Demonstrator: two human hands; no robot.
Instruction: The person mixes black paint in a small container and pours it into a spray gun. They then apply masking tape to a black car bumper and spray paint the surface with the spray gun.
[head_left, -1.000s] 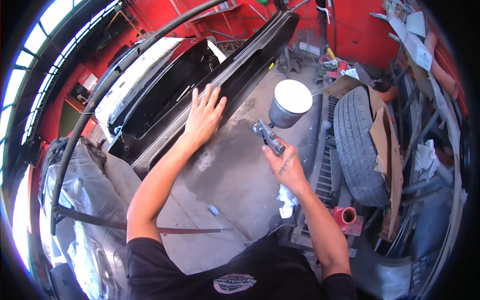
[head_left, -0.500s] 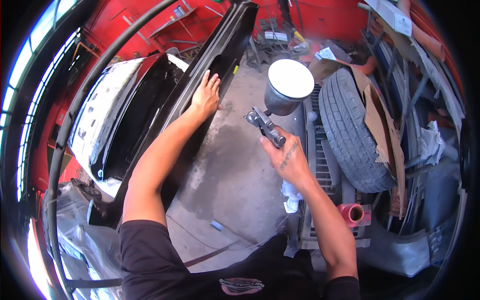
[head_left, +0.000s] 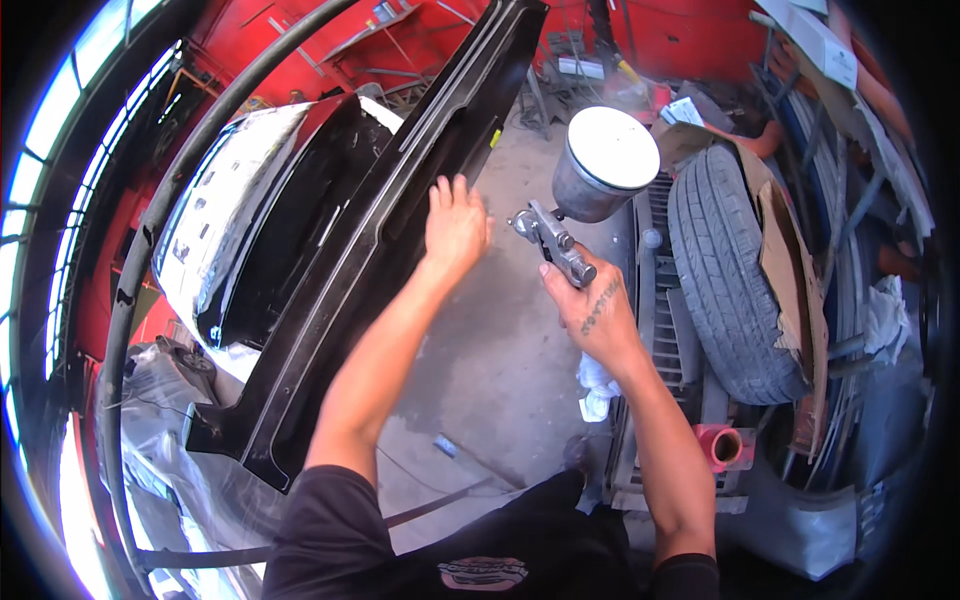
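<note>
A long black car body panel [head_left: 345, 265] slants from lower left to upper centre, its ridged face up. Beside its right edge is my left hand [head_left: 457, 228], fingers stretched and slightly bent; whether the fingertips touch the panel I cannot tell. To the right, my right hand [head_left: 600, 312] is wrapped round a metal paint spray gun [head_left: 552, 243], its nozzle toward the panel. A grey cup with a white lid [head_left: 606, 165] stands tilted on top of the gun. The gun's handle is mostly hidden by my fingers.
A worn tyre [head_left: 735, 280] with cardboard stands at right, beside a slatted metal rack [head_left: 660, 330]. A red tube-shaped object [head_left: 722, 445] is near my right forearm. At left are a curved dark pipe [head_left: 130, 270] and a white-and-black car part [head_left: 235, 200]. Plastic sheeting [head_left: 150, 440] lies lower left.
My left hand has come off the panel's face to its right edge, moving right and down. The spray gun stays in my right hand. The whole view has shifted slightly.
</note>
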